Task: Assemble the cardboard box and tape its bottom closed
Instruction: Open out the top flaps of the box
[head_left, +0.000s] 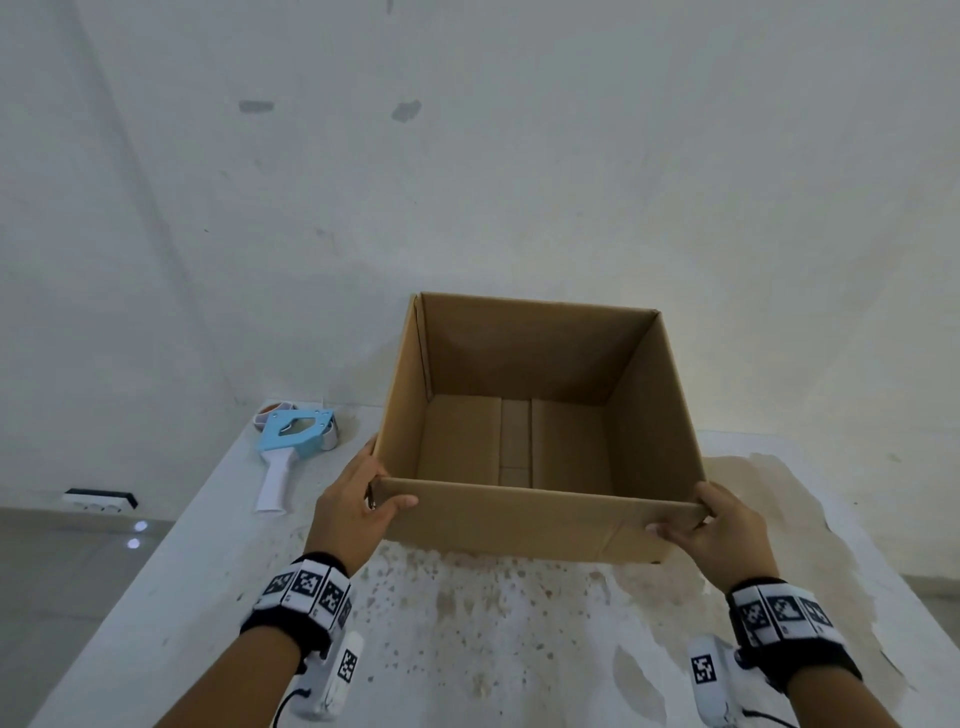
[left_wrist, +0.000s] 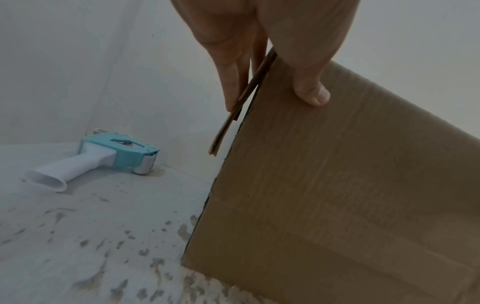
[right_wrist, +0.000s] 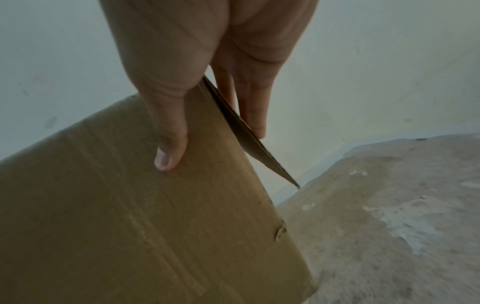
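Observation:
The brown cardboard box (head_left: 540, 519) stands upright on the table, its top open and its top flaps folded down outside. Inside, two bottom flaps lie flat with a narrow strip between them. My left hand (head_left: 382, 480) pinches the near left corner, thumb on the front face and fingers on the side flap. In the left wrist view the left hand (left_wrist: 272, 101) holds the box (left_wrist: 337, 185) the same way. My right hand (head_left: 680, 512) pinches the near right corner. The right wrist view shows the right hand (right_wrist: 213, 148) with its thumb on the box (right_wrist: 130, 205).
A blue and white tape dispenser (head_left: 291, 441) lies on the table left of the box, also in the left wrist view (left_wrist: 103, 158). The stained white table (head_left: 467, 623) meets a wall behind. A power strip (head_left: 101, 500) lies on the floor at left.

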